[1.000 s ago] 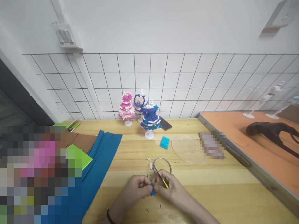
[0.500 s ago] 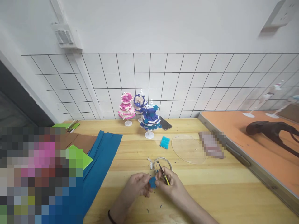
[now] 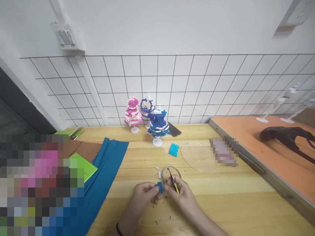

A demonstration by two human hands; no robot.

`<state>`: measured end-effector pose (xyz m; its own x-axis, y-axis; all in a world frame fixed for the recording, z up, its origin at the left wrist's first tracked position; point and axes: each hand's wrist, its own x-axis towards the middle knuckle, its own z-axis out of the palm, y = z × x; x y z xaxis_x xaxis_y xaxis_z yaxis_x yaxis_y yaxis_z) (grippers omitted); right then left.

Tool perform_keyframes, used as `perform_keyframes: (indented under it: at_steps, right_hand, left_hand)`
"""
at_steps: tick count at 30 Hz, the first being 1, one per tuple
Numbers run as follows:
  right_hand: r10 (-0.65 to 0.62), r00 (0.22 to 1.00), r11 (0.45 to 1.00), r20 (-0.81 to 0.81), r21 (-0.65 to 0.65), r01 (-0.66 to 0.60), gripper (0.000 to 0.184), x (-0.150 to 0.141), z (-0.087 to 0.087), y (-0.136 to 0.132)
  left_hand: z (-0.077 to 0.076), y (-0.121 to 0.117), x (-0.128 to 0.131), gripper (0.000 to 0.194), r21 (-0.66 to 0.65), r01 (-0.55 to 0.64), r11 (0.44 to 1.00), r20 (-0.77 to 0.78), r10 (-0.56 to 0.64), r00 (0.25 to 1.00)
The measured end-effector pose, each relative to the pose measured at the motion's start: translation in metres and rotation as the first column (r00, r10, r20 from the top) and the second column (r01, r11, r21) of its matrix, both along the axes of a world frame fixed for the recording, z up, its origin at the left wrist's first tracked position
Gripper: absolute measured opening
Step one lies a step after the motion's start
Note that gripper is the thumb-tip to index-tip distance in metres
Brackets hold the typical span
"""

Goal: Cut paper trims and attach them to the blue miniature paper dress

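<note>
Pale wood is seen across the surface [image 3: 226, 203], its left side covered by a long spread of teal-blue cloth [image 3: 113, 164]. Right of centre, a clear round sheet [image 3: 199, 157] is laid flat, and farther back a miniature dress form in blue tiers [image 3: 158, 121] is stood upright.

In front, the grip of the left hand [image 3: 144, 196] is drawn to a narrow pinch, thumb against forefinger, with a small blue fabric piece [image 3: 159, 187] caught between, just left of the right hand [image 3: 180, 193]. By that hand's curled grip, a slender black-and-yellow tool [image 3: 171, 176], probably snips, is held with its point directed away; whether its blades are parted cannot be told. Whether the piece is touched by the right fingertips is also unclear.

Were the left pinch slackened, the piece could be dropped or twisted. Were the tool swung inward, a fingertip could be nicked or the fabric torn, so closely are they gathered. By a forward nudge, the pale ring [image 3: 162, 174] lying beneath the tool's tip could be shifted. Smallest of all, dark clippings [image 3: 170, 217] are scattered about, and could be picked up by the fabric if it were lowered onto them.
</note>
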<state>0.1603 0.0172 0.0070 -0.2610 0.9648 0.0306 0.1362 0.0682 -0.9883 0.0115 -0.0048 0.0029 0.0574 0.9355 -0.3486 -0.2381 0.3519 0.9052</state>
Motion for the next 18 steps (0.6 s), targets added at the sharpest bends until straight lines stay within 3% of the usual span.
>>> perform_keyframes:
  at_steps: [9,18]
  right_hand:
    - [0.05,0.998,0.998,0.044,0.026,-0.051,0.007,-0.001,0.001,-0.001]
    - [0.041,0.996,0.995,0.079,0.089,-0.048,0.009,-0.002,-0.013,-0.002]
  left_hand:
    - [-0.002,0.0,-0.002,0.023,-0.001,-0.009,1.0,0.054,0.009,0.999]
    - [0.003,-0.001,-0.001,0.022,-0.049,0.018,0.999,0.133,-0.011,0.991]
